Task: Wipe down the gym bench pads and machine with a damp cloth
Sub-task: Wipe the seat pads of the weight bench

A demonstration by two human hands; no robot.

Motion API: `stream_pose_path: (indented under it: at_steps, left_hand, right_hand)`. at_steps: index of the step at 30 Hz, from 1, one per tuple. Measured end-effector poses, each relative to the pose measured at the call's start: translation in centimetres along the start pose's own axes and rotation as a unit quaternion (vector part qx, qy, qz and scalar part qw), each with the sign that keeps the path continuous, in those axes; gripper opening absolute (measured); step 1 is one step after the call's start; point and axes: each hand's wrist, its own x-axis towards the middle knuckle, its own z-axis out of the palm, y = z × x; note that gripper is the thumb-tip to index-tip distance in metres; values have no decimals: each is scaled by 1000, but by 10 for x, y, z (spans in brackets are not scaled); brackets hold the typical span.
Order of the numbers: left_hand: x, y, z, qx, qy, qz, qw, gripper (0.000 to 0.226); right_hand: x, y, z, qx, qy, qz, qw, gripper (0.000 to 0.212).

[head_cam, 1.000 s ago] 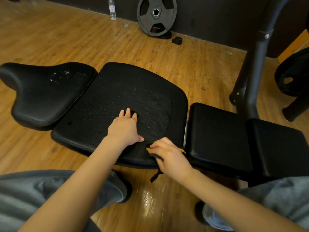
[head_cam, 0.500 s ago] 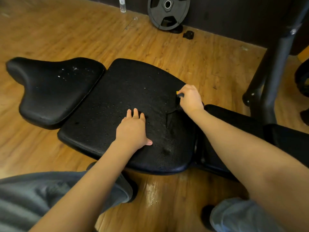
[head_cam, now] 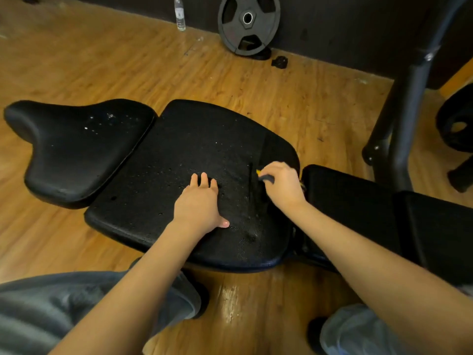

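A black gym bench lies across the view. Its wide middle pad (head_cam: 179,160) is speckled with water drops, and a wet streak runs down its right side. My left hand (head_cam: 201,203) rests flat on this pad, fingers spread. My right hand (head_cam: 280,184) presses a dark cloth (head_cam: 266,178) with a yellow edge onto the pad's right part; most of the cloth is hidden under the fingers. The saddle-shaped pad (head_cam: 76,149) at left also carries drops. Two smaller pads (head_cam: 345,201) continue to the right.
A black machine upright (head_cam: 407,103) rises behind the right pads. A weight plate (head_cam: 248,24) leans on the dark wall beside a water bottle (head_cam: 180,14). Another plate (head_cam: 458,126) stands at far right. My knees in grey trousers frame the wooden floor below.
My right hand with the cloth first swept from the pad's near edge to its far right edge, then came back toward me, leaving a wet streak. My left hand stayed put.
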Motion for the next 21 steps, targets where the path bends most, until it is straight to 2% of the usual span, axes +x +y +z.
stream_pose_path:
  at_steps: [3,7,9,11,13,16,18,21]
  left_hand:
    - [0,0,-1,-2,-6,1,1000,105]
    - [0,-3,0,-19,-5,2,1000,105]
    - [-1,-4,1,-30,-5,3,1000,104]
    - [-3,-6,1,-35,-5,6,999,103]
    - [-4,-7,2,-38,-4,9,999,103]
    - [-4,-9,4,-40,1,11,999,102]
    - [-4,-9,5,-36,4,17,999,101]
    - [-6,-12,2,-35,-5,25,999,98]
  right_hand:
    - [-58,-17,4,32,-5,-51,998,16]
    - [-103,-38,8,54,-50,-53,996,17]
    - [-111,-43,6,42,-74,-59,995,27]
    - [-115,-42,3,-11,-90,-71,993,48]
    - [-118,-37,2,-53,-80,-55,994,59]
    - [-121,-32,4,-56,-49,-29,997,45]
    - [-119,-27,5,-42,-32,-54,997,30]
    - [-104,-22,2,3,-11,-79,997,23]
